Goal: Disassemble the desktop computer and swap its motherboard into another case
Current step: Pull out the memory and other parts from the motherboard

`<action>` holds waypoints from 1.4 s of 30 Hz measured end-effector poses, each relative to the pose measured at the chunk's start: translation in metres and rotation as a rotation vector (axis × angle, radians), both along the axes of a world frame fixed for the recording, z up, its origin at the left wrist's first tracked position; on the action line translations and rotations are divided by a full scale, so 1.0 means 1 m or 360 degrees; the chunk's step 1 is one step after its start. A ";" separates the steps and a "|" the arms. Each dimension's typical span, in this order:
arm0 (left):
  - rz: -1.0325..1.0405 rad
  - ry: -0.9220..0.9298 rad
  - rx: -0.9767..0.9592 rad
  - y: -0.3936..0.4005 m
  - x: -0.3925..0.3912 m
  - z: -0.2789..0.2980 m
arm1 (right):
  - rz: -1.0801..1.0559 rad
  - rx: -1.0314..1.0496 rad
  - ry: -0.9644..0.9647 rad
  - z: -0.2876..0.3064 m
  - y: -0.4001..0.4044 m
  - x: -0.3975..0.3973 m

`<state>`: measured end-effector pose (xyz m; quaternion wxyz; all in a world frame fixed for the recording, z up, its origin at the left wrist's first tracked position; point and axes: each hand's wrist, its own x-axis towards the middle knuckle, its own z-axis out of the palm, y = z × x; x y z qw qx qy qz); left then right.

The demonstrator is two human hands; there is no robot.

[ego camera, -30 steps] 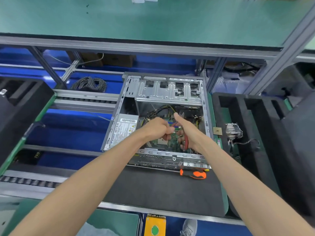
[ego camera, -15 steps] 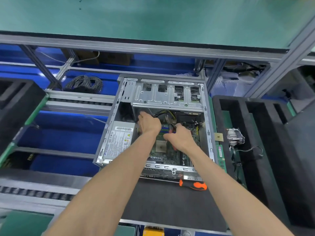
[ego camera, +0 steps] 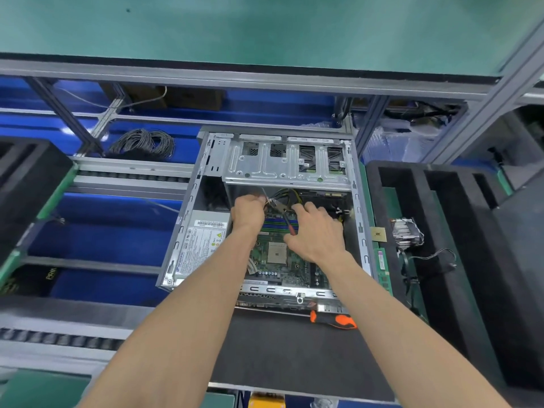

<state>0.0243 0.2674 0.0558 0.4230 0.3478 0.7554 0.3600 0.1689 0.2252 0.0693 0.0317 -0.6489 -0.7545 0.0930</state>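
Note:
An open silver computer case (ego camera: pixel 188 207) lies on a black mat, with its green motherboard (ego camera: pixel 282 269) and bare CPU socket (ego camera: pixel 277 253) showing. My left hand (ego camera: pixel 247 214) pinches a bundle of thin wires (ego camera: pixel 269 200) near the drive cage. My right hand (ego camera: pixel 316 234) grips red-handled pliers (ego camera: pixel 287 220), whose jaws point at that bundle. Yellow and black power cables (ego camera: pixel 290 193) run behind them. The power supply (ego camera: pixel 203 242) sits in the case's left side.
An orange and black screwdriver (ego camera: pixel 334 320) lies on the mat in front of the case. To the right a black foam tray (ego camera: pixel 441 231) holds a heatsink (ego camera: pixel 406 232), a CPU chip (ego camera: pixel 379 234) and a memory stick (ego camera: pixel 382 266). A cable coil (ego camera: pixel 142 142) lies back left.
Both hands moved further into the case toward the drive cage. My left hand now pinches the wire bundle and the pliers' jaws reach it.

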 end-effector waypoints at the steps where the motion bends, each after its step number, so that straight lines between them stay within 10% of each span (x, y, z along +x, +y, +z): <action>1: -0.0002 -0.0018 -0.0005 -0.001 0.000 0.000 | 0.0011 0.0026 -0.0020 0.001 -0.001 0.000; 42: -0.0044 -0.0094 -0.0053 -0.006 0.000 0.003 | 0.0052 0.0139 -0.0339 0.010 -0.017 -0.012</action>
